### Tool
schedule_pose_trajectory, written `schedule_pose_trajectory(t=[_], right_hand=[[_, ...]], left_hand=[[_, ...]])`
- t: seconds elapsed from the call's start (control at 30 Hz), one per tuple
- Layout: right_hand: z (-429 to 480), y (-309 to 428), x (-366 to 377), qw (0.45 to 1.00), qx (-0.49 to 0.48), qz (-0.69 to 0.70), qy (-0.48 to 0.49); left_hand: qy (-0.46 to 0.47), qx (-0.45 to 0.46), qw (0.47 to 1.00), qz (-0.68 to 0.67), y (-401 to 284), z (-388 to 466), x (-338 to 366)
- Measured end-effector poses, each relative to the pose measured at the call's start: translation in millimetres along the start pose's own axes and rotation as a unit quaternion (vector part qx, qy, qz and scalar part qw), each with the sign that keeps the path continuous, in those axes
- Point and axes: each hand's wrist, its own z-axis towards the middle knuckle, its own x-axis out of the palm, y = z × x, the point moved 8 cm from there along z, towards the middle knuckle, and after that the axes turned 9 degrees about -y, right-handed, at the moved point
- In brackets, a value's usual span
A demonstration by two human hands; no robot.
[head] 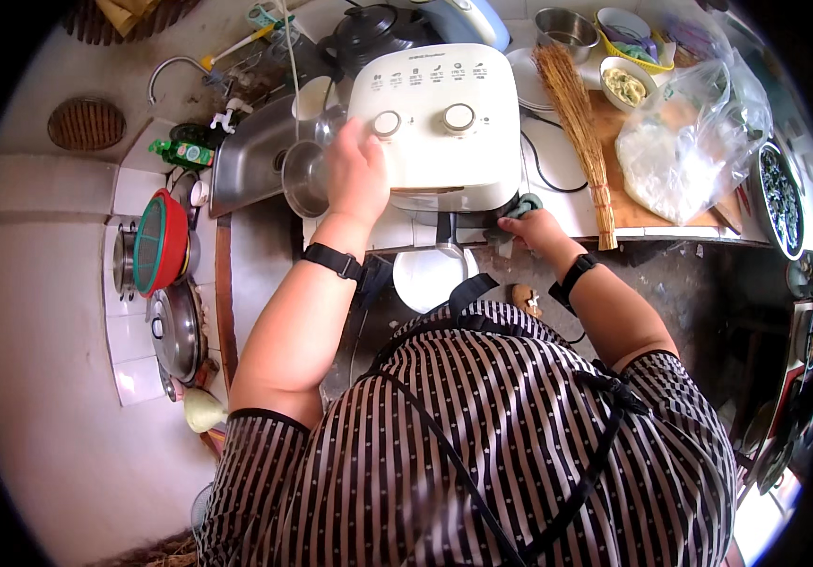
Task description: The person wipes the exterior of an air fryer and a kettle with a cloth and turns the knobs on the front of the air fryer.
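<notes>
A white air fryer [449, 159] with two round knobs and printed food symbols stands at the front of the tiled counter. Its dark basket handle [448, 230] juts out towards me. My left hand [358, 166] grips the fryer's left side, the thumb up by the left knob [387, 123]; most of the fingers are hidden. At the fryer's lower right corner, my right hand [530, 227] holds a grey-green cloth [524, 205] low against the counter edge. Part of the cloth is hidden by the fingers and the fryer.
Left of the fryer are a clear bowl [305, 181] and a steel sink [243, 159]. A straw whisk broom [580, 135] lies to the right, beside a wooden board [608, 135] bearing a plastic bag [683, 142] and a food bowl [624, 83]. A black cord [545, 170] curves behind.
</notes>
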Motion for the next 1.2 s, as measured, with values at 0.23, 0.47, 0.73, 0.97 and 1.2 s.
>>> schedule_pose_trajectory(t=[0.23, 0.47, 0.73, 0.97, 1.2], right_hand=[[-6.3, -17.7, 28.8, 0.990, 0.117, 0.058, 0.058], [-44.5, 39.5, 13.2, 0.988, 0.022, 0.130, 0.075], [-80.8, 108.2, -28.2, 0.987, -0.098, 0.125, -0.002], [-51.3, 58.2, 22.6, 0.999, -0.042, 0.005, 0.022], [-24.0, 15.2, 75.4, 0.999, -0.025, 0.016, 0.029]], left_hand=[[-0.016, -0.037, 0.999, -0.011, 7.6, -2.4, -4.3], [-0.024, -0.028, 0.999, 0.007, 8.6, -1.5, -7.3], [-0.027, -0.013, 1.000, -0.003, 8.4, -2.0, -8.1], [-0.024, -0.007, 1.000, -0.004, 5.4, -0.7, -8.9], [-0.021, -0.027, 0.999, -0.010, 10.1, -2.3, -8.5]])
